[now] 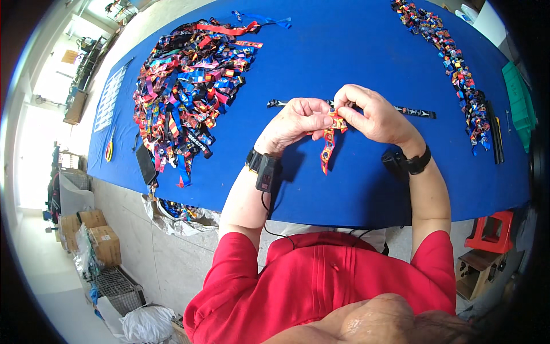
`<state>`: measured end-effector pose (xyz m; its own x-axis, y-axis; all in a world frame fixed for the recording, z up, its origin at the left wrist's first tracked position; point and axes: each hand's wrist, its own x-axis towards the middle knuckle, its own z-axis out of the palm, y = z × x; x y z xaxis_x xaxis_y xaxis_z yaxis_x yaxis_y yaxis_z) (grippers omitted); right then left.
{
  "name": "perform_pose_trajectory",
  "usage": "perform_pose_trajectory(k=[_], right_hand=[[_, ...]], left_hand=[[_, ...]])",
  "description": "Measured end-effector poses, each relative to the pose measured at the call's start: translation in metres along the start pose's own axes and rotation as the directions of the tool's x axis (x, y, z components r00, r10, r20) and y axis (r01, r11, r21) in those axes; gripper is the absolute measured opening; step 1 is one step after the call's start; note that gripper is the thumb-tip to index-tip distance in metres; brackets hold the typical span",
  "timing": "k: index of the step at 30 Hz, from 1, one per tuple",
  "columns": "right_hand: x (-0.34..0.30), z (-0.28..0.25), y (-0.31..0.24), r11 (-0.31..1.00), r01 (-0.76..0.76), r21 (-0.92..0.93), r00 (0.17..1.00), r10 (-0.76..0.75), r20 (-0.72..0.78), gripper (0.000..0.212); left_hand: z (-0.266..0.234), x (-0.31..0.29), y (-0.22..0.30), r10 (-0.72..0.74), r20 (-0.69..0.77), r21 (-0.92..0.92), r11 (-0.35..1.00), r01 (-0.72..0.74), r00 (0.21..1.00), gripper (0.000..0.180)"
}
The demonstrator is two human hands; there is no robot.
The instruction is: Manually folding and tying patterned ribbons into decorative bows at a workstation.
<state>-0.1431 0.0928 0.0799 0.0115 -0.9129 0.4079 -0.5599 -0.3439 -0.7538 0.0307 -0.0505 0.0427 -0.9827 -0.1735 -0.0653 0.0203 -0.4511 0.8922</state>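
Note:
Both my hands meet above the middle of the blue-covered table (321, 57). My left hand (299, 121) pinches a red-and-yellow printed ribbon strap (328, 150) between thumb and fingers. My right hand (372, 113) is closed on the same strap from the other side. It looks folded or looped between the fingertips, and one tail hangs down toward me. Just beyond my hands a black-and-white printed strap (418, 112) lies across the cloth, partly hidden behind them.
A large heap of colourful printed straps (189, 92) lies on the left. A long row of bundled straps (458, 71) runs down the right side, near a green bin (518, 97). Left of the heap are a white sheet (112, 94) and yellow-handled scissors (109, 151). A red stool (491, 232) stands below right.

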Motion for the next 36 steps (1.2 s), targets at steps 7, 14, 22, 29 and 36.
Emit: perform_pose_trajectory(k=[7,14,22,29,36], right_hand=[[0.004,-0.001,-0.007,0.982,-0.003,-0.190,0.999,-0.007,-0.052,0.007],[0.003,-0.001,0.000,0.997,-0.042,-0.058,0.999,0.042,0.012,0.009],[0.002,-0.001,0.001,0.995,-0.099,0.005,0.994,0.099,0.040,0.009],[0.004,0.001,-0.001,0.988,0.020,-0.156,1.000,-0.019,0.007,0.009],[0.008,-0.003,-0.004,0.913,0.161,-0.376,0.984,-0.178,-0.011,0.009]], left_hand=[[0.000,0.002,0.001,0.027,-0.023,0.052,0.998,-0.026,0.999,0.013],[0.000,0.002,0.001,0.034,-0.071,0.101,0.994,-0.026,0.997,0.014],[0.004,0.002,0.001,-0.012,-0.052,0.128,0.992,0.019,0.999,0.014],[-0.001,0.002,-0.001,-0.037,-0.007,0.109,0.993,0.037,0.999,0.013],[-0.005,0.002,-0.002,-0.066,0.060,0.141,0.988,0.057,0.996,0.017]])
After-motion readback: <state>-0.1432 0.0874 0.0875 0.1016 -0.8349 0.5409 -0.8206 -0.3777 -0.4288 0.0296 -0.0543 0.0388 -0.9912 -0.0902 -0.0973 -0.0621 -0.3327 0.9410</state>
